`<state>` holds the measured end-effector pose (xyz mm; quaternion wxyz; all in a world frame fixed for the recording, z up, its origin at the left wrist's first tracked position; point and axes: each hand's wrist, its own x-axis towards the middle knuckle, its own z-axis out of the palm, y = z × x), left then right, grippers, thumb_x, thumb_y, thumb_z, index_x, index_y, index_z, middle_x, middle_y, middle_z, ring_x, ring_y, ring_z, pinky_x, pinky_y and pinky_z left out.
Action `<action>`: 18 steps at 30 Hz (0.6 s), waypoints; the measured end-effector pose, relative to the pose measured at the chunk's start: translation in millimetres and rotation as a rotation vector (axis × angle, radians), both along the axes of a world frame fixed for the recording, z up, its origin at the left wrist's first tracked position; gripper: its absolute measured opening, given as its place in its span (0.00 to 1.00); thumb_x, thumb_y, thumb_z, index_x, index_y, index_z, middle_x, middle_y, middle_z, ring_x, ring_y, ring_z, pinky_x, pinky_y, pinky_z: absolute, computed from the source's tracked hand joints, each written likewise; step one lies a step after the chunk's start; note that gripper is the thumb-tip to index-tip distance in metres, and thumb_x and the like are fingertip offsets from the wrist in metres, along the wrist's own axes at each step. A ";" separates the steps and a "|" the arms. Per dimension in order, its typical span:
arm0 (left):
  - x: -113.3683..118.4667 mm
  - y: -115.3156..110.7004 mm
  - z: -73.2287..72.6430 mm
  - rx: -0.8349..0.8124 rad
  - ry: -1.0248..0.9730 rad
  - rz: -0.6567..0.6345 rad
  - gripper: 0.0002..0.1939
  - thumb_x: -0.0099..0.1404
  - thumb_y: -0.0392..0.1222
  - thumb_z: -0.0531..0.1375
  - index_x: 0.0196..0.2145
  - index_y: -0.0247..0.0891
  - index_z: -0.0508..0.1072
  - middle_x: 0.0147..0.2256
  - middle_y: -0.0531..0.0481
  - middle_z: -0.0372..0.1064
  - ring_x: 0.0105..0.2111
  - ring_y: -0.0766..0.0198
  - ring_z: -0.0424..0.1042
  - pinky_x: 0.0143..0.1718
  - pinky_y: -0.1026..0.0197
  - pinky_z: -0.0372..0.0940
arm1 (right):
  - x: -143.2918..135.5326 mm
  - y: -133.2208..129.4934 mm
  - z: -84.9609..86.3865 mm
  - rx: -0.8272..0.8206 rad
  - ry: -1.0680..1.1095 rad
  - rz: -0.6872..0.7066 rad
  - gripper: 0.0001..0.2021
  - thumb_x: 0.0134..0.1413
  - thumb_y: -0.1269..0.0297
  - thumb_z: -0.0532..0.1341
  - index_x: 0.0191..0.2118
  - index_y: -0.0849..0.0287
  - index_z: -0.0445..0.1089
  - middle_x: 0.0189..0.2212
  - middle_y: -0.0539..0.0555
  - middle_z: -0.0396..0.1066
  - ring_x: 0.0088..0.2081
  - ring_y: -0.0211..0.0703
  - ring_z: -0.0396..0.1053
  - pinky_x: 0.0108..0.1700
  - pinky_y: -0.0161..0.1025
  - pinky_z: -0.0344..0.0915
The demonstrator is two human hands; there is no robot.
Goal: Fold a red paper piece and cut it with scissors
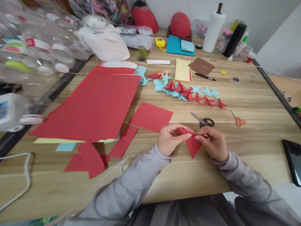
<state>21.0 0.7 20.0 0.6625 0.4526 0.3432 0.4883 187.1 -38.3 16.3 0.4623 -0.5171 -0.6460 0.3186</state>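
Between my two hands is a folded piece of red paper [193, 147], its pointed end hanging down above the table. My left hand [169, 139] pinches its upper left edge, thumb in front. On the other side, my right hand [214, 142] pinches the upper right edge, so both thumbs nearly meet at the fold. Just beyond the hands lie black-handled scissors [205, 121]. A loose red sheet [151, 116] rests beyond my left hand. Farther back, folded red paper cranes [188, 93] and light blue paper cranes [207, 91] sit in rows.
A stack of large red sheets [98, 103] covers the left, with red offcuts [91, 160] nearer me. Orange-handled scissors [239, 120] lie right. Clear plastic bottles [54, 47] crowd the far left. A phone [293, 161] lies at the right edge, a brown sheet [201, 66] at the back.
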 end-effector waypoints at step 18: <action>-1.5 7.4 -4.1 -0.151 -0.030 0.233 0.14 0.48 0.50 0.68 0.27 0.35 0.77 0.25 0.49 0.75 0.25 0.64 0.73 0.27 0.63 0.68 | 8.7 12.6 2.5 -0.200 0.480 -0.251 0.10 0.42 0.59 0.69 0.24 0.58 0.70 0.18 0.47 0.66 0.21 0.33 0.61 0.22 0.33 0.59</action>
